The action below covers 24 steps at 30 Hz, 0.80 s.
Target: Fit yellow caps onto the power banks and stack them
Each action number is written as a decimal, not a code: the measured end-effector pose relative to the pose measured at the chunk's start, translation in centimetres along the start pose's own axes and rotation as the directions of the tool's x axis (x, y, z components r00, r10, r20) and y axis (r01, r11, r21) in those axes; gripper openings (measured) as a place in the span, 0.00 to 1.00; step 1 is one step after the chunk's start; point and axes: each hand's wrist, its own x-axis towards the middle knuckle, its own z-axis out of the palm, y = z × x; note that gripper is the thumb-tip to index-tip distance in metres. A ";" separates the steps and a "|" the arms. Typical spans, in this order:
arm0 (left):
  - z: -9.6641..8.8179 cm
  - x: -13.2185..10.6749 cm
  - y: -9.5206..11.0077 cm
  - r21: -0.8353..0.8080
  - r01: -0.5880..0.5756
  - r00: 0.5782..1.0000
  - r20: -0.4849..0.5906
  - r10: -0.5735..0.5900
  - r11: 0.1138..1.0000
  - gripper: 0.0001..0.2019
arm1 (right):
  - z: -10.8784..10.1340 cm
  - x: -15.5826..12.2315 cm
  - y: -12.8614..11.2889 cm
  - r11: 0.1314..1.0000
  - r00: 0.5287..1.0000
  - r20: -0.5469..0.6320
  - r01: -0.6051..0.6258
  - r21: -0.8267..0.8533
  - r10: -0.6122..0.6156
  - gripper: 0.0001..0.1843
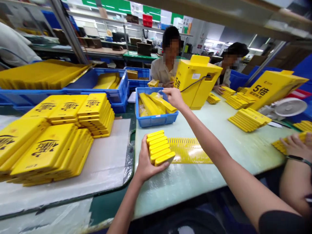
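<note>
My left hand (145, 164) is closed around a stack of several flat yellow cases (159, 148), held on edge over the pale green table (219, 143). My right hand (173, 97) reaches far forward over a small blue bin (156, 119) and pinches a long yellow case in a clear bag (161, 101) that lies on the bin's contents. A yellow slotted tray (192, 151) lies flat just right of the stack.
Piles of yellow printed cases (60, 130) cover the white sheet at left. Blue crates (114, 94) stand behind them. A tall yellow box (196, 81) stands past the bin. Two people sit opposite. Another person's hand (294, 146) rests on cases at right.
</note>
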 end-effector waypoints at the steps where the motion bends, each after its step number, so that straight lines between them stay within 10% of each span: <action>1: -0.1 0.0 0.0 0.014 0.008 1.000 0.001 -0.008 1.000 0.66 | 0.5 0.9 0.5 0.999 0.999 0.012 -0.030 -0.012 0.030 0.14; 11: -0.9 0.2 -0.8 0.116 0.025 0.999 -0.026 -0.022 0.993 0.65 | 2.2 -1.6 7.3 0.979 0.980 -0.017 -0.198 0.053 0.199 0.04; 24: 1.1 -1.2 -1.9 0.175 0.164 0.959 -0.260 -0.115 0.971 0.60 | 5.0 2.6 3.6 0.980 0.994 -0.042 -0.094 0.177 0.103 0.07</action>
